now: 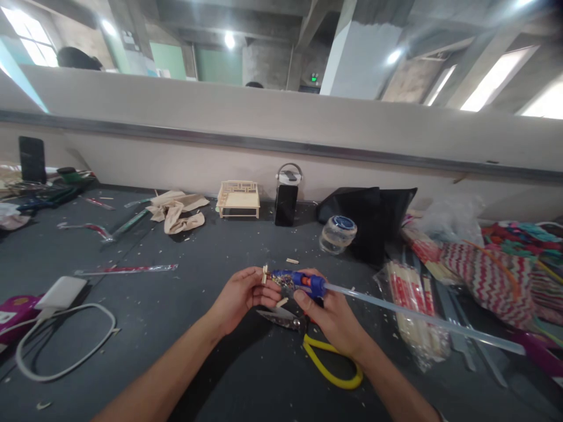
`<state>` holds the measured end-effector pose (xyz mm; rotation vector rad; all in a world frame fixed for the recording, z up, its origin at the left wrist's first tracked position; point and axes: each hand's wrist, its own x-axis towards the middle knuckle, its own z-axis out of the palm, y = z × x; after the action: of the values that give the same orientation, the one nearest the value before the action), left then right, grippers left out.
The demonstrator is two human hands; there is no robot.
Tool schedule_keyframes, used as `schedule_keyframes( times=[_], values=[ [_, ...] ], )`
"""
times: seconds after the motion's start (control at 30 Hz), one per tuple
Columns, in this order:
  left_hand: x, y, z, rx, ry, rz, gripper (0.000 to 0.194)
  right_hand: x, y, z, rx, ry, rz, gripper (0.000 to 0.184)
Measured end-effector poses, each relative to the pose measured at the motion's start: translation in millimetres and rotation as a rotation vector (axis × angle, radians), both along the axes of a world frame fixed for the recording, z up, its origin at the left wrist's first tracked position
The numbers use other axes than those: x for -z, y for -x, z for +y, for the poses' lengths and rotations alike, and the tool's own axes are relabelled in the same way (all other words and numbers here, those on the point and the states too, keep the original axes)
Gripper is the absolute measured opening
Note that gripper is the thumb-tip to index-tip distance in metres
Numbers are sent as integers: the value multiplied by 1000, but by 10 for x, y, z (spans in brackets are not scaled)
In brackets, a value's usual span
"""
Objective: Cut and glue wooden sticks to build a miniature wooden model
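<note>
A blue glue gun (pixel 311 285) is in the grip of my right hand (pixel 329 310), a long translucent glue stick (pixel 422 317) jutting from its rear to the right. Between the fingertips of my left hand (pixel 244 293) is a small wooden piece (pixel 265 274), right at the gun's nozzle; whether they touch I cannot tell. Below both hands lie scissors with yellow handles (pixel 333 362), partly covered by my right hand. Small wooden sticks (pixel 292 261) rest on the dark table just beyond. Farther back stands a miniature wooden bench (pixel 238 199).
A phone (pixel 286 205) leans upright by the back wall. A clear jar (pixel 338 234) tilts beside a black bag (pixel 372 217). Bagged wooden sticks (pixel 413 305) and knitted fabric (pixel 488 281) lie right. Crumpled brown paper (pixel 182 212), a white charger (pixel 64 293) and its cable (pixel 108 316) lie left.
</note>
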<state>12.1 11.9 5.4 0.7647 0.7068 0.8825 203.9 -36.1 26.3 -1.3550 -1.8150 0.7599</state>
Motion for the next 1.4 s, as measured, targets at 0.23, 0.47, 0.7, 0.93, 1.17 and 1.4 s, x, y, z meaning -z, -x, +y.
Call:
schedule_keyframes(
  times=[0.23, 0.47, 0.7, 0.93, 1.17, 1.4],
  values=[
    [1, -1, 3, -8, 15, 6, 10, -17, 3, -7, -26, 7, 5, 25],
    [-4, 2, 4, -6, 26, 9, 10, -9, 1, -11, -33, 26, -24, 25],
    [-13, 9, 9, -4, 34, 22, 12, -54, 6, -19, -58, 33, -45, 22],
    [11, 23, 25, 3, 33, 26, 12, -67, 8, -29, -66, 43, -60, 21],
    [2, 23, 29, -9, 37, 36, 12, -77, -1, -29, -74, 41, -69, 21],
    [7, 26, 32, -4, 40, 29, 12, -85, -15, -36, -64, 20, -66, 21]
  ],
)
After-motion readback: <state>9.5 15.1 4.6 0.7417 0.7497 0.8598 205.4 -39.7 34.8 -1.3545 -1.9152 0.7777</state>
